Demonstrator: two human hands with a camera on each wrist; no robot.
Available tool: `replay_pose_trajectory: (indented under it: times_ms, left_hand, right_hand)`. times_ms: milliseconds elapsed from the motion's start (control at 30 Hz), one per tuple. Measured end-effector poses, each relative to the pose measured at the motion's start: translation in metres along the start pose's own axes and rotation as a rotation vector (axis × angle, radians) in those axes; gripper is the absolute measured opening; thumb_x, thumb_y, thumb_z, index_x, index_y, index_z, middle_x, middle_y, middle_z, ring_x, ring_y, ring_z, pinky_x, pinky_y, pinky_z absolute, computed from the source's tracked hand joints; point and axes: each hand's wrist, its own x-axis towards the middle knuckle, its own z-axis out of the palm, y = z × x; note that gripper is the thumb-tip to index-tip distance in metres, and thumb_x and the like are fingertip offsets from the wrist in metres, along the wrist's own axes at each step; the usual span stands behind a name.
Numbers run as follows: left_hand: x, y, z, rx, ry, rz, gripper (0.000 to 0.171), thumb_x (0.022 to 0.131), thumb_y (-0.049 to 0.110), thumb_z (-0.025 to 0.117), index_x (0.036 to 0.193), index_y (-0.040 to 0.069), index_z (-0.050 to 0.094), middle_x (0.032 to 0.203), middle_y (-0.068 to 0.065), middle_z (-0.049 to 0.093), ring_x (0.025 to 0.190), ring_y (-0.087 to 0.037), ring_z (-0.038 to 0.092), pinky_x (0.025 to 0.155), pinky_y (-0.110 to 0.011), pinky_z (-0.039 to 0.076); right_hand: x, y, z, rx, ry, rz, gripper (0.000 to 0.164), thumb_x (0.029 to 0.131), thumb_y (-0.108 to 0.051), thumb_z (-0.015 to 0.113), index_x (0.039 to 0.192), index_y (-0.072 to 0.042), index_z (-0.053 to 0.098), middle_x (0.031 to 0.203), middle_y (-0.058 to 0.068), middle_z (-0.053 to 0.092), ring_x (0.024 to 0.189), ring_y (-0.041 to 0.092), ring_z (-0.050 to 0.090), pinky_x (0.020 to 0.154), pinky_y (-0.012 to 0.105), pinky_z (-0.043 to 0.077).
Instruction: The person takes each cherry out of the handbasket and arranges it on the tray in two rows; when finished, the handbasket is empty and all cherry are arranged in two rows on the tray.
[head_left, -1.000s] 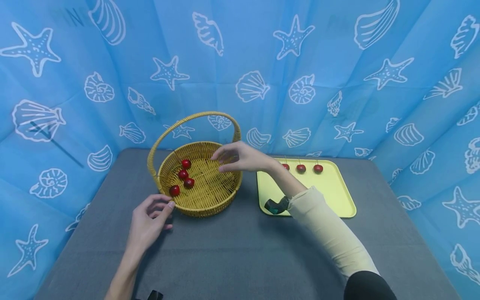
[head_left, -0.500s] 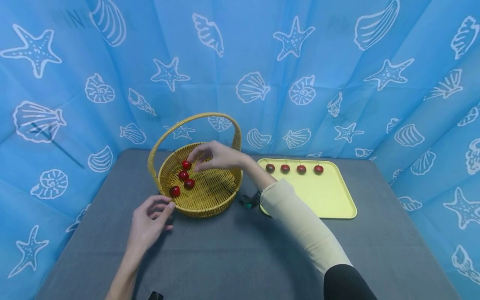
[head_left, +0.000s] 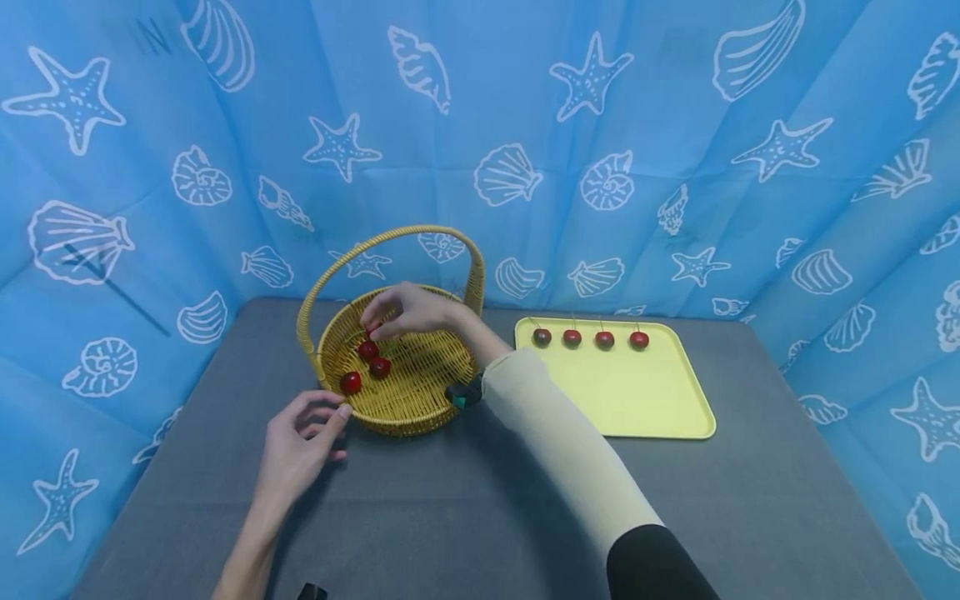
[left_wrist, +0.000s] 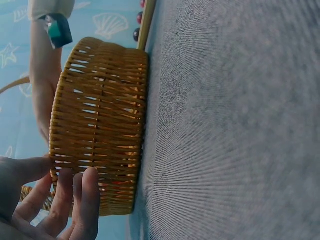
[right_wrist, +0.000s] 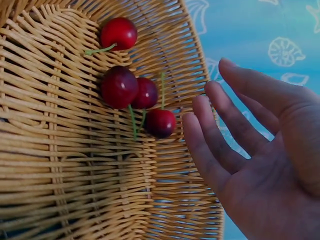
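You're hovering R hand (head_left: 411, 310), fingers parted, nr cherries (head_left: 368, 350); L hand (head_left: 302, 442) pinching basket (head_left: 401, 427); overreaching poss. sending cherries rolling.

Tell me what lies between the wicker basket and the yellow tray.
In the head view, a strip of grey cloth lies between the basket and the tray; the pale-sleeved right arm spans above it and hides part.

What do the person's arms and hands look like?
The left hand and right hand are bare. The right arm has a cream sleeve, with black fabric higher up. A small black gadget with a green patch sits by the sleeve's end.
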Motion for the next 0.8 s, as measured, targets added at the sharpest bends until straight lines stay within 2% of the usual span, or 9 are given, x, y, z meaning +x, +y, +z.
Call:
replay_pose_trajectory:
  times_ms: [133,333,533,800]
  left_hand:
    - [0.001,0.001,0.001,0.002,0.001,-0.004,0.033,0.107,0.030,0.072,0.133,0.010,0.065,0.119,-0.025,0.074,0.088,-0.024,0.077,0.067,-0.034,0.072]
    - [0.000,0.000,0.001,0.004,-0.003,0.006,0.033,0.108,0.031,0.071,0.132,0.010,0.065,0.118,-0.024,0.074,0.086,-0.022,0.077,0.067,-0.033,0.072]
    - [0.001,-0.001,-0.001,0.009,-0.014,0.007,0.034,0.108,0.033,0.071,0.133,0.010,0.064,0.119,-0.022,0.074,0.088,-0.021,0.076,0.067,-0.032,0.072]
    - [0.001,0.000,-0.002,0.010,-0.025,-0.020,0.036,0.108,0.032,0.071,0.136,0.011,0.063,0.122,-0.022,0.073,0.092,-0.024,0.076,0.070,-0.031,0.072]
  right_hand:
    - [0.005,0.007,0.004,0.030,-0.007,0.064,0.037,0.105,-0.008,0.072,0.140,0.003,0.067,0.135,0.020,0.073,0.119,0.030,0.073,0.106,0.055,0.065]
    - [0.009,0.015,0.011,-0.002,-0.049,0.170,0.032,0.104,-0.011,0.074,0.135,-0.005,0.072,0.132,0.013,0.076,0.121,0.025,0.072,0.106,0.040,0.065]
    - [0.012,0.016,0.017,0.000,-0.136,0.221,0.032,0.102,-0.009,0.076,0.134,-0.004,0.073,0.137,0.015,0.073,0.123,0.024,0.070,0.109,0.046,0.064]
    - [0.010,0.016,0.019,-0.010,-0.221,0.301,0.034,0.103,-0.009,0.076,0.136,-0.010,0.073,0.142,0.009,0.069,0.126,0.020,0.067,0.108,0.037,0.065]
